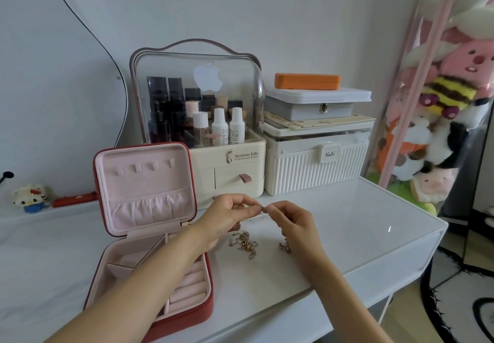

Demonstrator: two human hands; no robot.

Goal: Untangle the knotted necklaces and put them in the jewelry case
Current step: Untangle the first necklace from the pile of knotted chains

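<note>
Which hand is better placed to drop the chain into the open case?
Left, probably: the left hand pinches the chain nearer the red jewelry case; the right hand is farther away.

Left hand [230,215] and right hand [290,218] pinch a thin chain [259,208] above tangled necklaces [244,243]; open red jewelry case [149,238] at nine o'clock.

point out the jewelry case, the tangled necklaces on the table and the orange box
jewelry case [145,182], head view, on the pink lining of its raised lid
tangled necklaces [244,243], head view, on the gold knot lying on the table
orange box [307,81], head view, on its front side
</note>
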